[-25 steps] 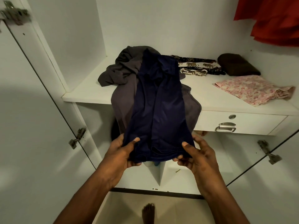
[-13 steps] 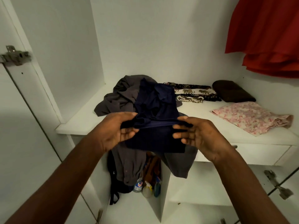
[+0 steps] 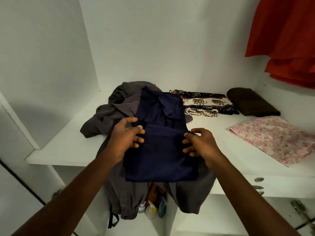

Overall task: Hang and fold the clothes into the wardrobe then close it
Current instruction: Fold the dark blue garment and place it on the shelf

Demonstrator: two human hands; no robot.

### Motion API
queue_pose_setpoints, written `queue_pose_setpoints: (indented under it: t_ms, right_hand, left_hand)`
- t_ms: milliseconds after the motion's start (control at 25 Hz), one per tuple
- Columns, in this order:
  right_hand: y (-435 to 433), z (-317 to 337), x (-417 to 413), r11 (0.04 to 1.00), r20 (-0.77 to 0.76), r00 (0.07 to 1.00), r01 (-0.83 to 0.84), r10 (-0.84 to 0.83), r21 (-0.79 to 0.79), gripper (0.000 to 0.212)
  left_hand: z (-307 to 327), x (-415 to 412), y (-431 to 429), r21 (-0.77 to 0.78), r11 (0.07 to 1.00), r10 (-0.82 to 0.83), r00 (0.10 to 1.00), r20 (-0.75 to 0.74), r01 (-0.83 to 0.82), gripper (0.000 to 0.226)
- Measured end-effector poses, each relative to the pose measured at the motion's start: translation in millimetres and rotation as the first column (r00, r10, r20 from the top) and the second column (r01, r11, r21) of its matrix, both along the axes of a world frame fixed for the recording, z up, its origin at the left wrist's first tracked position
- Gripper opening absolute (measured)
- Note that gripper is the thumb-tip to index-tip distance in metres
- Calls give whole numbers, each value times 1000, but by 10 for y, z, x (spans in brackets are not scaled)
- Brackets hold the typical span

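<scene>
1. Head view: navy garment [image 3: 160, 147] lies folded over on a grey garment [image 3: 109, 120], at the front edge of the white wardrobe shelf [image 3: 71, 147].
2. Left hand [image 3: 125, 138] pinches the fold's left end. Right hand [image 3: 202, 143] has its fingers curled on the right end, thumb hidden.
3. Grey garment hangs over the shelf edge, part-covering bottles [image 3: 150, 210] below; their labels are unreadable.
4. Further right on the shelf: elephant-print cloth [image 3: 204, 102], folded brown cloth [image 3: 250, 104], pink floral cloth [image 3: 276, 138].
5. Red garment [image 3: 286, 40] hangs top right, cut off by the frame.
</scene>
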State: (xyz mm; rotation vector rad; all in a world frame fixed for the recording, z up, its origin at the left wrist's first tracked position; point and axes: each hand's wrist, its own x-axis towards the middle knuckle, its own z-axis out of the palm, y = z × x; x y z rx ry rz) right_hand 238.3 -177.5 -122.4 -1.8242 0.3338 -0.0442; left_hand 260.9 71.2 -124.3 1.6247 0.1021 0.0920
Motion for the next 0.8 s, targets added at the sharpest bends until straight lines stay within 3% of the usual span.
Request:
queue_pose_setpoints:
  t_ms: [80,160,240,320,360,480,640,720,800]
  right_hand:
    - [16,-81,-192,973,246,968,16,42,-232,36]
    - [-15,-221,-489,858,438,846,-43,304,-513,44]
    - [-63,-457,-715,583,364,745,-41,560,-812,69]
    - [-86,-716,-771,292,221,742,35,633,-956,85]
    - [-65,-771,-768,210,169,763,44,624,-977,85]
    - [-24,-696,-728,211,139,796,14,589,-977,82]
    - [-127,-492,-835,286,208,745,23,634,-958,62]
    - [-212,-413,-915,383,281,720,23,634,-923,55]
    - [-299,-292,-982,562,412,711,28,570,-826,51]
  left_hand:
    - [-132,-264,39,282,954,-6,936,351,-100,21]
    - [-264,-626,149,613,777,-316,754,576,-144,31]
    - [-488,-850,282,876,419,-636,611,471,-239,62]
    - [-716,-875,391,938,120,-730,611,305,-325,74]
    - [-759,-851,416,939,52,-724,635,271,-341,71]
    - [-671,-752,436,936,76,-714,637,291,-343,65]
    - [-340,-855,438,921,320,-670,634,386,-223,59]
    - [-257,-941,446,871,452,-616,639,461,-192,58]
    - [-149,-975,461,802,571,-562,628,539,-177,51]
